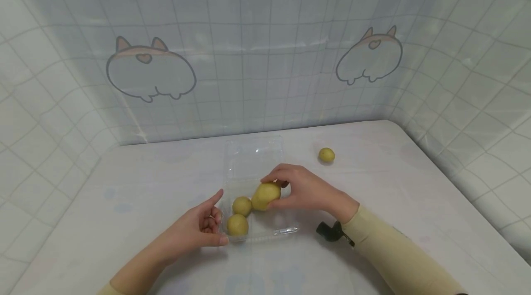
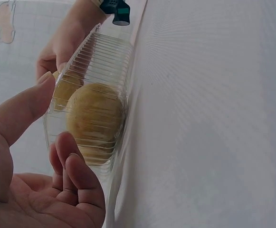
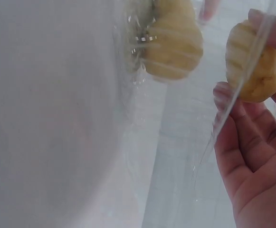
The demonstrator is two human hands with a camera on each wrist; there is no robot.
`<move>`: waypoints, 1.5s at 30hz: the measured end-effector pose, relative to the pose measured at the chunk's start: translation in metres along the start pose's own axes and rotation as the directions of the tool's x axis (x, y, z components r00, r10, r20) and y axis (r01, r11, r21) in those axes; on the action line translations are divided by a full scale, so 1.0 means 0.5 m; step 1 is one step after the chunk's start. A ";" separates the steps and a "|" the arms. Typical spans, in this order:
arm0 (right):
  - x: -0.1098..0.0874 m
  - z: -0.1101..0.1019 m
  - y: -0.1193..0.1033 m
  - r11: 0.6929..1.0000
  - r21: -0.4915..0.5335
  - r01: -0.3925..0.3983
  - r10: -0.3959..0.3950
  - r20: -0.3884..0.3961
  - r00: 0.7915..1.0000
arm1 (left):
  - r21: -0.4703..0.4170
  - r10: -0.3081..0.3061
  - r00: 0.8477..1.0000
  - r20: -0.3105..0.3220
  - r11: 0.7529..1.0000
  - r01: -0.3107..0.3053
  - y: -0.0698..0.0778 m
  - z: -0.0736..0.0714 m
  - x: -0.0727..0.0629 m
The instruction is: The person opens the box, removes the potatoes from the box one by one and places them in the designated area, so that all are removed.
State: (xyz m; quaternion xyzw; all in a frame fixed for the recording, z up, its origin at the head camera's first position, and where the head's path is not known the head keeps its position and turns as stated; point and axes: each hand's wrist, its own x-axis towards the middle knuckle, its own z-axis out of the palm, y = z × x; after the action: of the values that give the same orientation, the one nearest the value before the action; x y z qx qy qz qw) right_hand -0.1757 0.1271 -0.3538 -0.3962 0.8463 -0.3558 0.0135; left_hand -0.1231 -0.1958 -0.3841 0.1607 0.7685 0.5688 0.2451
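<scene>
In the head view a clear plastic clamshell box point(image 1: 265, 235) lies with its lid point(image 1: 254, 156) folded back. Two yellow potatoes, one behind point(image 1: 242, 206) and one in front point(image 1: 237, 225), sit inside at the left. My right hand point(image 1: 304, 191) grips another potato point(image 1: 265, 196) over the box between thumb and fingers; the right wrist view shows this potato point(image 3: 256, 66) partly through the clear plastic. At the box's left end is my left hand point(image 1: 203, 226), its thumb spread and its fingers loosely bent beside the ribbed wall point(image 2: 111, 57). Whether it presses that wall is unclear.
One potato point(image 1: 327, 155) lies apart on the white-covered table point(image 1: 166, 184), at the back right. A dark wrist device point(image 1: 330, 231) juts out beside the right sleeve. Behind the table hangs a checked sheet point(image 1: 265, 78) with cartoon prints.
</scene>
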 end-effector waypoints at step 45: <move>-0.049 -0.140 0.123 0.942 -0.066 -0.329 0.302 -0.259 0.917 | -0.008 0.017 1.000 0.009 1.000 -0.017 -0.003 0.004 -0.001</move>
State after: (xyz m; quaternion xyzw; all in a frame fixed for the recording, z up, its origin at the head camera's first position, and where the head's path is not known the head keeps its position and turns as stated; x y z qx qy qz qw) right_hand -0.2210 0.2119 -0.3455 -0.2075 0.9122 -0.3491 -0.0555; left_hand -0.1215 -0.1951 -0.3856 0.1689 0.7638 0.5731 0.2441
